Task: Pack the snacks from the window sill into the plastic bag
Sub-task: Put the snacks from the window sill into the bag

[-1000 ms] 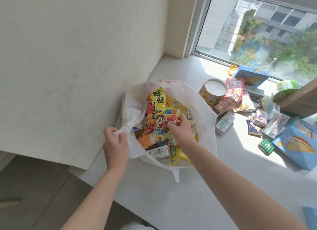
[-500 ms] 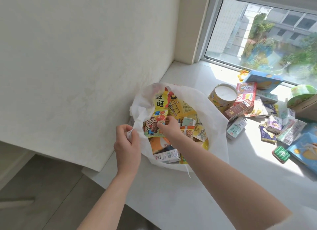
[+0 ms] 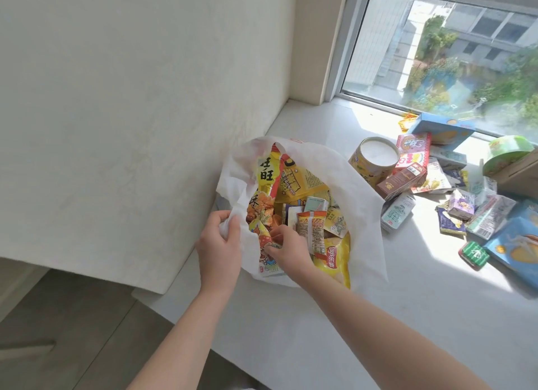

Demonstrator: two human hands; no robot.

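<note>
The white plastic bag (image 3: 361,215), stuffed with snacks, is sat at the sill's (image 3: 320,331) wall-side edge. Its rim is bunched in the left hand (image 3: 219,244); a colourful packet (image 3: 263,238) inside is pinched by the right hand (image 3: 286,245). A tub (image 3: 375,158), boxes and loose packets are left along the window edge.

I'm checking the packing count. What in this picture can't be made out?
- Head view: lower contents of the plastic bag, hidden under the top packets.
- Packet under the right hand: hand covers it.
- Blue box: cut off by right edge.
- Small packets' labels: too small.

Cream wall (image 3: 131,98) left, grey floor (image 3: 72,331) below — sunlit window (image 3: 451,46) showing buildings and trees.
</note>
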